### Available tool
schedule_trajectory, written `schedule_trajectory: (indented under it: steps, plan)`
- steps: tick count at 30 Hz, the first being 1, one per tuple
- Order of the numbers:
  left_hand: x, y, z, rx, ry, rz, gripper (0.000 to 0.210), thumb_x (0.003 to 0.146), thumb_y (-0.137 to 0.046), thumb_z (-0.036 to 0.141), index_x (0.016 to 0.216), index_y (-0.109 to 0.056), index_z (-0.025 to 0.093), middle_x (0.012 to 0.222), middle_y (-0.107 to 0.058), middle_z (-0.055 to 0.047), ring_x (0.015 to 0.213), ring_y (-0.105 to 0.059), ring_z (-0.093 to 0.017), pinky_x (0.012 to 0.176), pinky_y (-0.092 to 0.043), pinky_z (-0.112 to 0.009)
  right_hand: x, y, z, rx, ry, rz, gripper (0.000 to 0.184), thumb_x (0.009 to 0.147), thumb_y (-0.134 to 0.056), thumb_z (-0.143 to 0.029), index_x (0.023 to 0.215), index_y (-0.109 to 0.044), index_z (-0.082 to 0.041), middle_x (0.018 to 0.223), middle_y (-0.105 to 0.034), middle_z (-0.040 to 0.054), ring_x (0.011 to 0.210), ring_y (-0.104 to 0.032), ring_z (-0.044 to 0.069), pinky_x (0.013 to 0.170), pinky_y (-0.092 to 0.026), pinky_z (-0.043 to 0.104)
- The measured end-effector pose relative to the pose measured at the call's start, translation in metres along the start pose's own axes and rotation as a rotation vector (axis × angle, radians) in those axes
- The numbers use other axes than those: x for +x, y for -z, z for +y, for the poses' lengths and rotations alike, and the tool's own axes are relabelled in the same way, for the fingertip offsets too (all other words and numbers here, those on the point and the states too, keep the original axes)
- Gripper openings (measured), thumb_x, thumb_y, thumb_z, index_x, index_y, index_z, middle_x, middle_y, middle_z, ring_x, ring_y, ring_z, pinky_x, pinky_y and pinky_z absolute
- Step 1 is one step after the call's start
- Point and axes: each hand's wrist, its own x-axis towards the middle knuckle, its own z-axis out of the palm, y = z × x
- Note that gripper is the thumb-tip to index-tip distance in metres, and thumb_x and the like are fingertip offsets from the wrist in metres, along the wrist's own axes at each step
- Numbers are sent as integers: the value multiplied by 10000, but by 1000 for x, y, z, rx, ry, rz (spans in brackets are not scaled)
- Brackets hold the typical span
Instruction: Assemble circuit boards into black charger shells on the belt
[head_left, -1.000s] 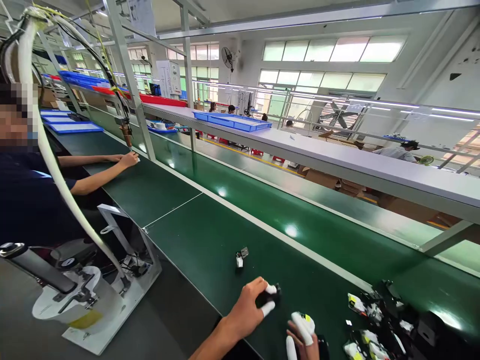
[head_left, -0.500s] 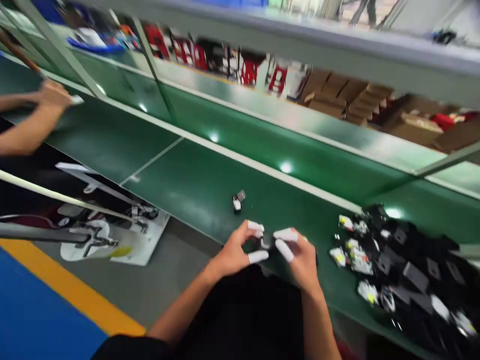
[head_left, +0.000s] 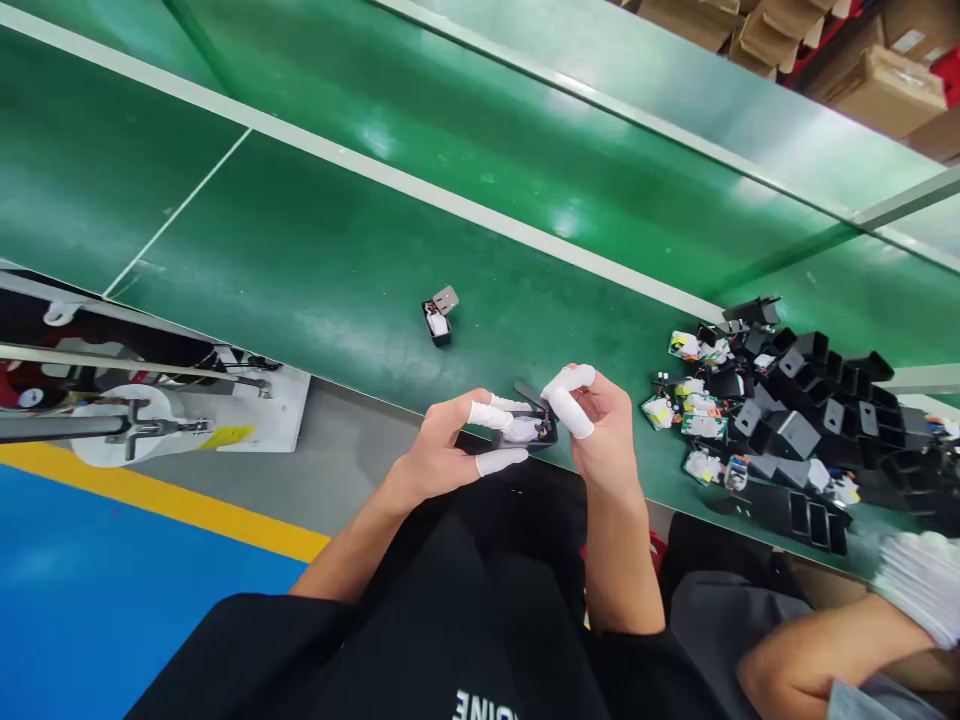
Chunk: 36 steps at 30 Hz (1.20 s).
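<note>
Near the table's front edge, my left hand (head_left: 442, 450) grips a small open black box (head_left: 545, 434) between white-covered fingertips. Inside the box lie a white bundle (head_left: 523, 430) and some thin wires. My right hand (head_left: 606, 425), also with white finger covers, pinches at the box's right end, where a narrow black flap (head_left: 529, 394) sticks up at an angle. The exact contact under the right fingertips is partly hidden. Farther back on the green table (head_left: 315, 260) stands a similar black box (head_left: 437, 325) with white contents and a grey metal plate tilted out at its top.
To the right lies a pile of black housings (head_left: 795, 435), with circuit boards (head_left: 703, 425) and white parts at its left side. A co-worker's white-gloved hand (head_left: 922, 580) is at the lower right. Metal equipment (head_left: 262, 420) stands beyond the table edge at left. Cardboard boxes (head_left: 877, 90) sit behind.
My view has tilted down and shifted right. The held box now shows its white contents and raised flap. My right fingers have closed in at its end. A co-worker's gloved hand has come into view.
</note>
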Motion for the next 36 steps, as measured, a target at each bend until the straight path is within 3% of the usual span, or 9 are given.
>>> schedule_trajectory:
  steps: [3,7,11,15,18,23,27,31,36]
  plan:
    - [2,-13,-2,-119,93,168,323,821,-998,243,1062,-785,222,1023,-838,-30,961,-832,-181,862,-719,-309,-1,1,6,-42,23,57,361,1081,-684,-602,1030,-769,-255,909,-724,34,852,-714,213,852,-613,399]
    - [7,-36,0,-461,443,469,367,918,-927,488,1104,-761,219,1152,-834,-46,1069,-835,-193,962,-743,-346,-8,3,36,-39,40,250,450,1162,-518,-594,1214,-792,-240,961,-784,62,894,-771,239,992,-598,471]
    - [10,-47,3,-675,650,497,347,1063,-748,537,1170,-764,207,1259,-831,-66,1227,-826,-229,1122,-714,-382,-22,0,67,-155,4,286,409,1138,-590,-566,1084,-814,-228,907,-791,51,907,-762,241,940,-593,431]
    - [11,-47,3,-722,688,464,333,1085,-724,520,1209,-772,214,1287,-827,-63,1298,-808,-234,1163,-690,-334,-33,-5,76,-256,30,143,316,1128,-618,-489,1110,-807,-235,982,-790,45,872,-710,215,845,-568,379]
    - [16,-47,7,-789,698,510,315,1107,-693,498,1223,-772,216,1288,-827,-63,1349,-784,-227,1174,-677,-319,-34,-6,74,-275,56,78,281,1134,-618,-447,1091,-800,-236,955,-750,27,858,-682,200,830,-545,359]
    - [38,-53,33,-1058,865,812,300,1189,-523,321,1161,-775,161,1231,-830,-75,1174,-829,-142,1079,-683,-213,-33,-5,74,-275,60,60,269,1141,-614,-436,1087,-796,-246,934,-714,16,852,-674,197,814,-535,349]
    - [53,-58,53,-1191,960,994,324,1197,-484,274,1272,-737,87,1115,-821,-100,962,-844,-132,917,-713,-189,-34,-5,76,-264,59,58,264,1141,-616,-441,1085,-798,-257,941,-720,21,846,-677,203,813,-537,360]
    - [58,-60,56,-1247,969,1029,345,1202,-473,283,1348,-707,76,1065,-812,-97,924,-845,-143,860,-718,-192,-34,-5,77,-255,62,68,258,1139,-620,-440,1086,-802,-265,944,-726,20,846,-684,206,809,-538,364]
    - [57,-61,52,-1262,948,1031,321,1205,-469,284,1216,-722,87,1032,-815,-79,906,-841,-138,851,-717,-191,-34,-5,77,-265,51,75,256,1138,-619,-442,1100,-800,-265,948,-730,25,865,-699,218,821,-546,376]
